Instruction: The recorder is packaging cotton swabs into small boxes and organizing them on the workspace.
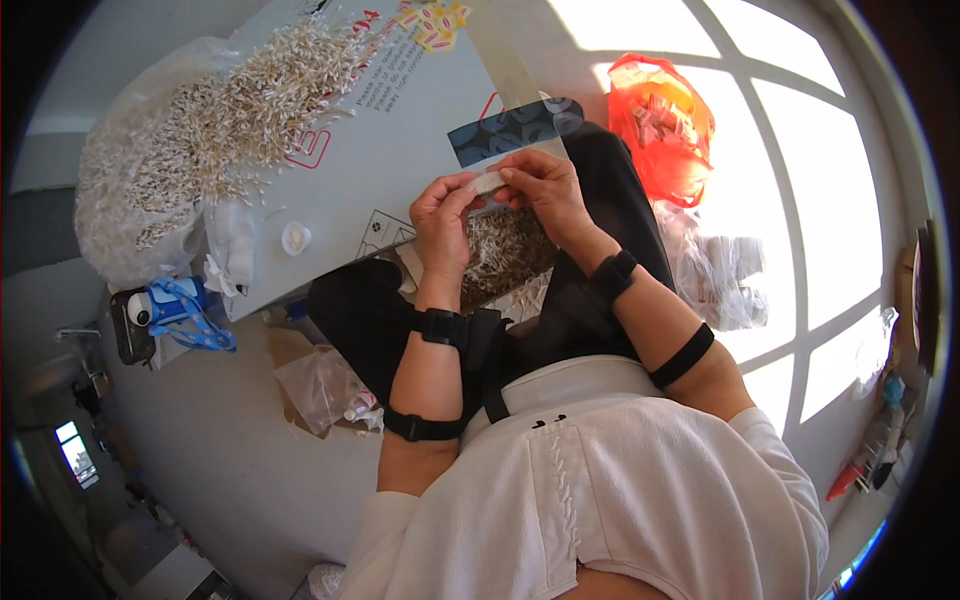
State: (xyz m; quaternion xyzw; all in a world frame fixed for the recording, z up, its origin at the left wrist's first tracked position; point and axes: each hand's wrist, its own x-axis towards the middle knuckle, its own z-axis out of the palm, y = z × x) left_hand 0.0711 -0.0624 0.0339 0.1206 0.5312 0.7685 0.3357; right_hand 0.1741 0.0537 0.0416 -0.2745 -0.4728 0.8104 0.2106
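Observation:
Between both hands is a small bundle of cotton swabs (488, 184), whitish and held level above my lap. My left hand (441, 216) grips its left end, thumb and fingers closed. At the right end, my right hand (549, 193) pinches it with thumb and forefinger. Just below them, between my knees, sits a container filled with loose cotton swabs (505, 250). A dark translucent printed sheet (505, 133) lies at the table edge beyond my hands. On the table's left side, a large heap of cotton swabs (250, 110) spills out of a clear plastic bag (100, 205).
The grey table (390, 150) also bears a small white round tub (296, 238) and yellow packets (435, 22). Blue patterned straps (185, 315) hang at its left corner. An orange plastic bag (662, 130) and clear-wrapped packs (730, 280) sit right, a cardboard box (300, 385) lower left.

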